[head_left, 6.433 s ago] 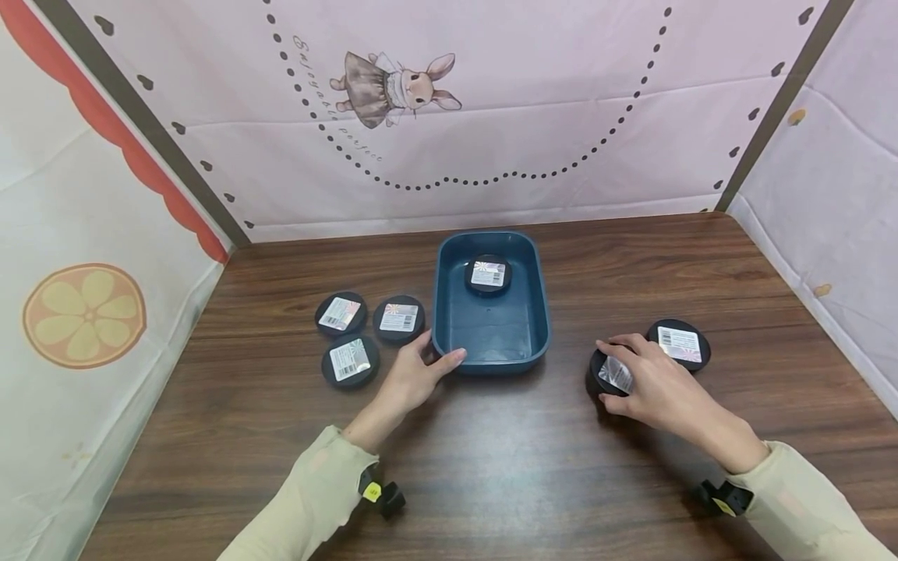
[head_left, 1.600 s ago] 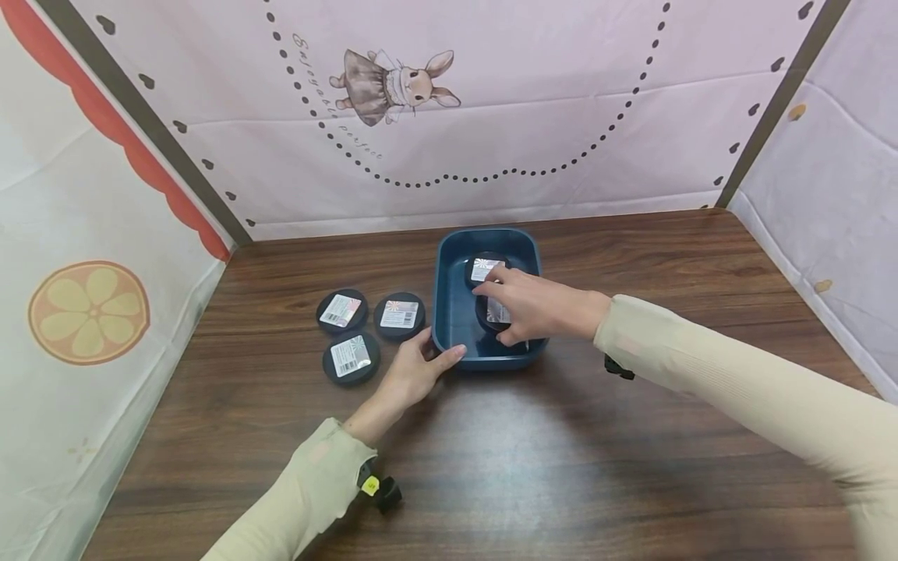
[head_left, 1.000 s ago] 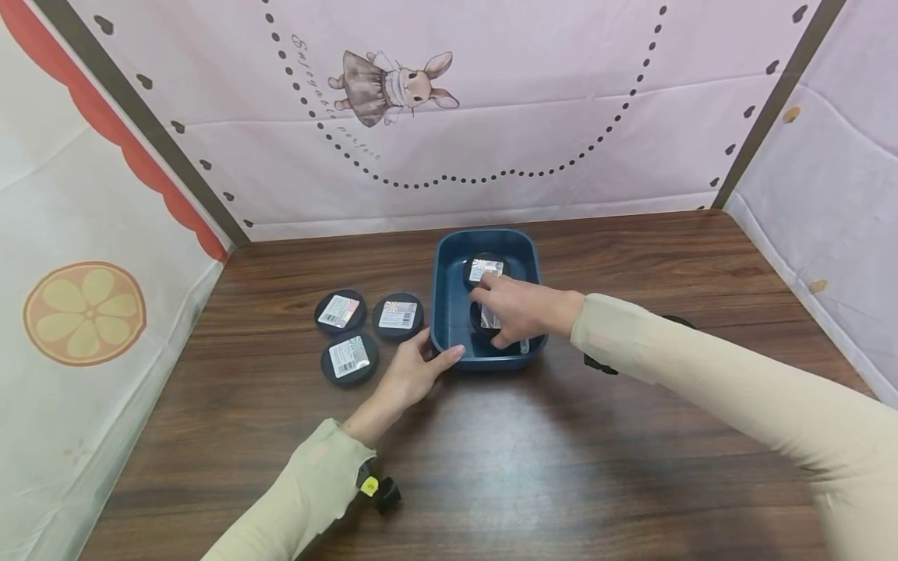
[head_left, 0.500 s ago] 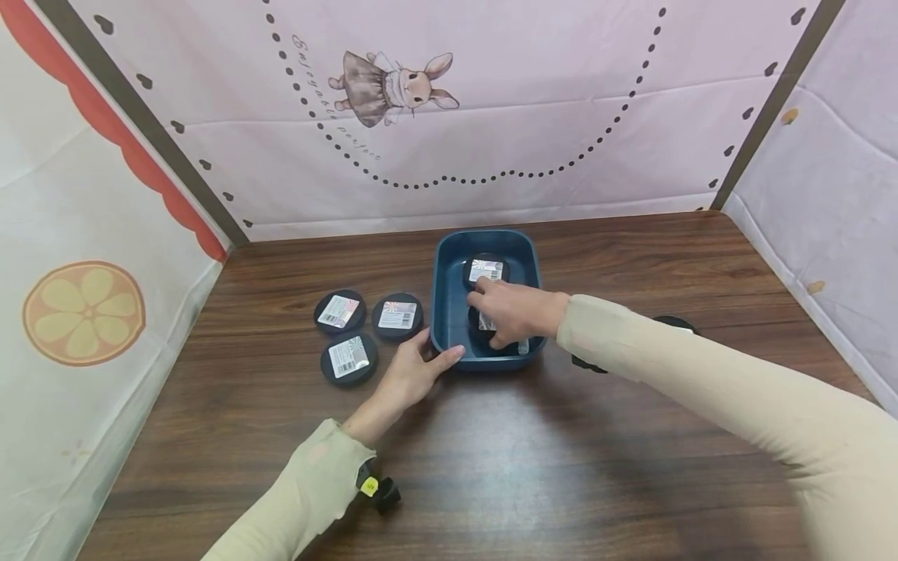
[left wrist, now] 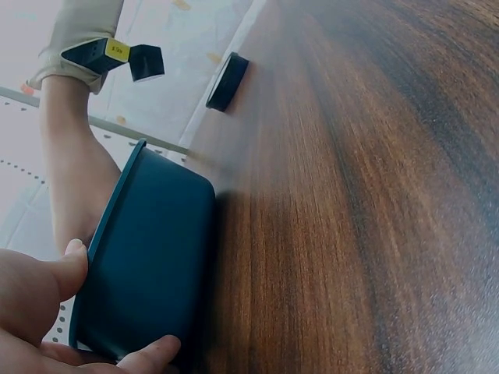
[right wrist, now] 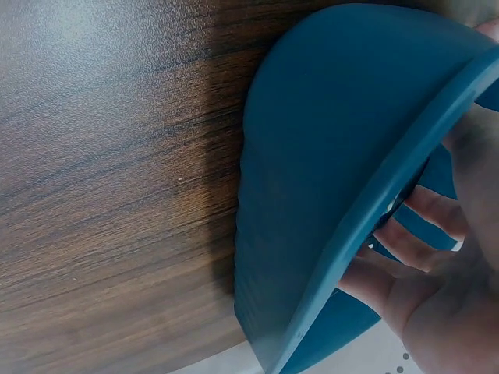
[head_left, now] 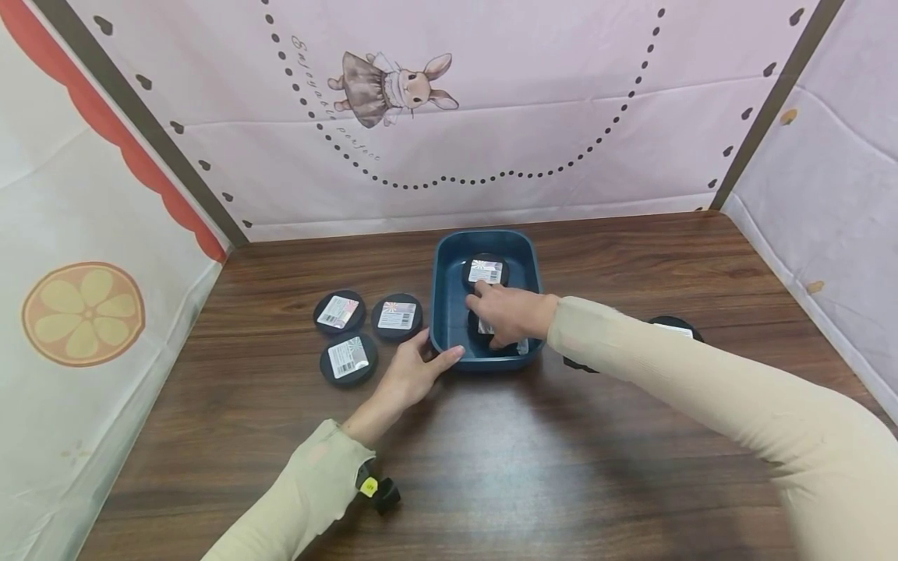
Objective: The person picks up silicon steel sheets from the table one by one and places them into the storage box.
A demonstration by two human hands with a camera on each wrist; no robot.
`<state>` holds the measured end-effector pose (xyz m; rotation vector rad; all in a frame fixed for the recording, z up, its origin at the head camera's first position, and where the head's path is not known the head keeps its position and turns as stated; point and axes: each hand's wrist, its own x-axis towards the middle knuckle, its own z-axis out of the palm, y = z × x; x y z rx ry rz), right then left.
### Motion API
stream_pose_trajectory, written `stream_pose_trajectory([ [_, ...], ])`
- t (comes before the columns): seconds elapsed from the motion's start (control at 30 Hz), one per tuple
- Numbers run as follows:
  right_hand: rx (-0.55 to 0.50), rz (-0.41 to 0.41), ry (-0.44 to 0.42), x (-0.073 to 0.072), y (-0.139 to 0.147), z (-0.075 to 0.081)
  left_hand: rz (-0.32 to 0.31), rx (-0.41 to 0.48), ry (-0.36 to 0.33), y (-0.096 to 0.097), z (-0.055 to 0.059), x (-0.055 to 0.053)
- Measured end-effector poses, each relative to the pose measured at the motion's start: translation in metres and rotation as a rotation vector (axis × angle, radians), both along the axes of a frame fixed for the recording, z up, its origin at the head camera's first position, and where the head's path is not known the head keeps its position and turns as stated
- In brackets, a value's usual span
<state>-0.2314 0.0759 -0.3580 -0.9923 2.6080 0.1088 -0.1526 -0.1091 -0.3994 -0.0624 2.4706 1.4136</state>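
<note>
Your left hand (head_left: 410, 372) pinches the near left corner of the blue tray (head_left: 484, 364), which stands near the far edge of the table (head_left: 505, 467). Your right hand (head_left: 515, 310) grips the near disc (head_left: 479, 326) inside it, and open room remains along the left wall. The far disc (head_left: 485, 269) lies just beyond. Wide wood stretches on the near side.

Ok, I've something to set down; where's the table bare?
Bare: in front of the tray, between the sleeves; also behind the right sleeve, from tray to half-hidden disc. Crowded: tray's left, with three discs and the left hand; inside, right hand and two discs.
</note>
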Motion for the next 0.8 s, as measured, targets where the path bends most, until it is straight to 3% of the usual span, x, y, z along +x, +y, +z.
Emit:
stream_pose_trajectory([
  [0.8,0.002,0.015,-0.027,-0.0024,-0.0057,0.0002,-0.006,-0.007,0.02,0.0007,-0.0021,-0.0015],
])
